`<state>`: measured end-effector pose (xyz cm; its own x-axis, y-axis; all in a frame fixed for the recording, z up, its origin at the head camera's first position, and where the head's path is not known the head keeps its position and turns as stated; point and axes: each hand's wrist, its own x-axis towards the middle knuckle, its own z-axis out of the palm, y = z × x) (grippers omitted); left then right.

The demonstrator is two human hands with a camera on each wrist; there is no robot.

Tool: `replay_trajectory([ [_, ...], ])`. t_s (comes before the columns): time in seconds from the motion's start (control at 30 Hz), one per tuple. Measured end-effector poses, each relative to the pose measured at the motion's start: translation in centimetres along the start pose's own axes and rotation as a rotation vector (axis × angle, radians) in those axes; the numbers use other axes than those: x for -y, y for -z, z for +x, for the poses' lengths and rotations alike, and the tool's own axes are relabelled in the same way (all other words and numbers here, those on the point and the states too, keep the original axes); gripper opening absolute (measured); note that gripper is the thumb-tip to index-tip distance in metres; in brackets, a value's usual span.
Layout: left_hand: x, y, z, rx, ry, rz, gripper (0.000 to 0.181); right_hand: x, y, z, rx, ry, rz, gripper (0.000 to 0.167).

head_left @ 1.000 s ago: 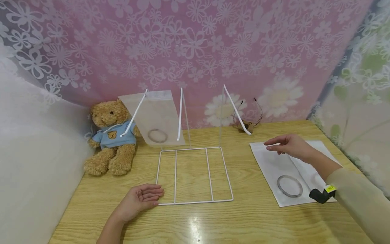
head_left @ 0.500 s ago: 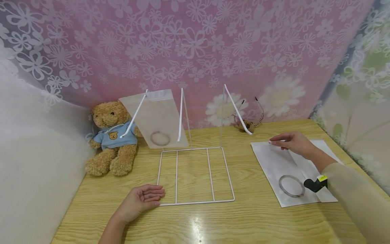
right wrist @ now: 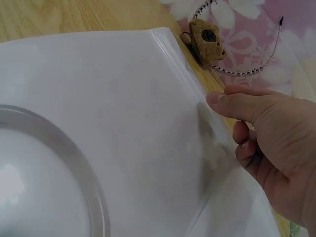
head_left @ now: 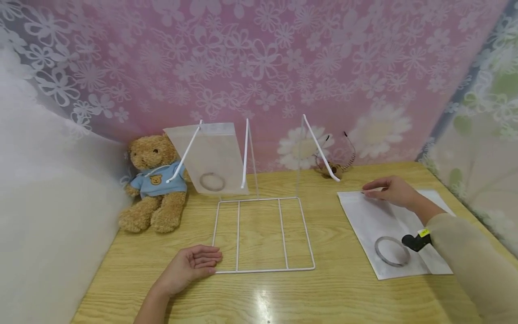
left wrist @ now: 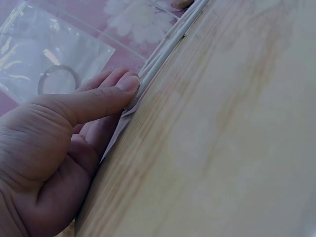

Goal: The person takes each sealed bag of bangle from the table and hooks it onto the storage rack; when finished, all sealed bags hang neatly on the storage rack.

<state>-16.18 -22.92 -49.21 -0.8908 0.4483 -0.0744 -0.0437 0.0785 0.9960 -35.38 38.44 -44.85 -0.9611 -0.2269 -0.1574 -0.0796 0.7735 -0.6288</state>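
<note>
On the wood-grain table, the left hand, fingers loosely extended, rests at the wire rack's near left corner. Rightward, the right hand pinches the far edge of a flat white bag with a ring. Farther stand a teddy bear, left, and floral pink cloth. Unlike a second earlier, the right thumb and forefinger are no longer apart.

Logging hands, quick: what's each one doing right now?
Left hand: open, touching the rack.
Right hand: closed, pinching the edge of the flat bag.
</note>
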Motion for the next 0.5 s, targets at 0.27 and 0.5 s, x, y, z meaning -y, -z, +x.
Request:
replay_trajectory([
  [0.27,0.1,0.0,0.2,0.001,0.041,-0.005,0.056,-1.2,0.3,-0.4,0.000,0.016,-0.051,0.055],
  [0.5,0.1,0.3,-0.1,-0.008,0.033,0.006,0.055,-2.0,-0.5,-0.3,-0.058,0.008,-0.054,0.060],
])
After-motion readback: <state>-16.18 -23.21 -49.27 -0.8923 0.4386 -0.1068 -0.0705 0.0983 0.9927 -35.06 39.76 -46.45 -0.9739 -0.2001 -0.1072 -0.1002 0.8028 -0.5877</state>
